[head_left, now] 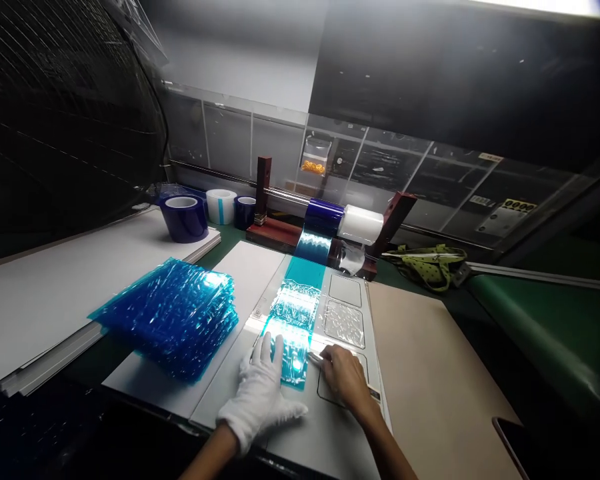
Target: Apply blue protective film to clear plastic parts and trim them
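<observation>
Spreading beneath everything, a green table (223,251) is carrying a stack of white boards (65,287) along its left edge and a brown board (430,360) toward its right edge. Between these, a pale board (320,440) is reaching the table's near edge, showing dark rounded outlines (344,325) down its right side. A pile of crinkled blue sheets (180,313) is resting to the left — partly over a white sheet (253,263). Toward the table's far edge, a dark red stand (275,233) is holding a blue roll (325,213) and a white roll (361,225) side by side. Near the far right corner, a green pouch (423,263) is lying. From the blue roll, a strip of blue film (297,307) is running down onto the pale board, its loose end lying between the hands. The gloved left hand (261,393) is lying flat across the strip's left edge, fingers straight, thumb spread wide, grasping nothing. The bare right hand (347,377) is curling narrowly around a slim tool (315,358) — its tip is pointing at the strip's right edge, whether touching I cannot tell.
</observation>
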Motion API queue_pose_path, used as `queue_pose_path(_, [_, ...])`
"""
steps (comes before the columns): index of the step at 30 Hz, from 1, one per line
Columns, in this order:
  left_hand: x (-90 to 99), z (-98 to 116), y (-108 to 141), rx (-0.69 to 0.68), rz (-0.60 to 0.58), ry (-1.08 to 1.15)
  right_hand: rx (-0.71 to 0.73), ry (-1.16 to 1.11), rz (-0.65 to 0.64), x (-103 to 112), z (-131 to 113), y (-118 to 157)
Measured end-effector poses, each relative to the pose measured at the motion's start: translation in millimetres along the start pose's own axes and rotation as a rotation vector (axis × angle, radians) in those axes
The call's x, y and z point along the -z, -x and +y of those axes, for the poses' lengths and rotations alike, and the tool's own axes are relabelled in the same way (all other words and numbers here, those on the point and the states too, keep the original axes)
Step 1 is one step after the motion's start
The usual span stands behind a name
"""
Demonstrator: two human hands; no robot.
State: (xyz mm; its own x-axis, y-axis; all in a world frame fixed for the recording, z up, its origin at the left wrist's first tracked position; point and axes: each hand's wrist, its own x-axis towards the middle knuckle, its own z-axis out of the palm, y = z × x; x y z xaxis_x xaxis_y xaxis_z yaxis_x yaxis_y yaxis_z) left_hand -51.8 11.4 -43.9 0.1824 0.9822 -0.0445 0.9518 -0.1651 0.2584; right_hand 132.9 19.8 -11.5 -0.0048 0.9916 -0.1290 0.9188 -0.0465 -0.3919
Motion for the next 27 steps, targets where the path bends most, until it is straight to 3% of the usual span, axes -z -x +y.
queue_pose_path(6, [-13.4,-1.0,-2.3,0.056,0.204,-0.115,0.011,-0.408,-0.062,7.8,5.7,13.1])
queue_pose_path(10, [-24.9,1.0,7.9,0.028,0.324,-0.187,-0.028,-0.665,-0.152,-15.5,-1.6,20.8])
queue_pose_path(13, [-33.1,5.6,27.6,-0.018,0.37,-0.215,-0.061,-0.752,-0.114,-37.1,-12.7,22.1])
queue_pose_path(16, [-27.7,1.6,47.2,-0.073,0.498,-0.199,-0.076,-0.733,-0.051,-43.4,-17.2,20.6])
queue_pose_path(19, [-13.2,-12.1,58.1,-0.031,0.667,-0.105,-0.085,-0.613,0.008,-31.3,-12.4,15.7])
queue_pose_path(22, [-6.9,-26.4,61.3,0.093,0.693,0.024,-0.094,-0.433,0.07,-12.3,-5.7,3.4])
queue_pose_path(27, [-22.6,-33.4,64.3,0.104,0.715,0.116,-0.123,-0.229,0.04,-0.1,-8.4,-31.0])
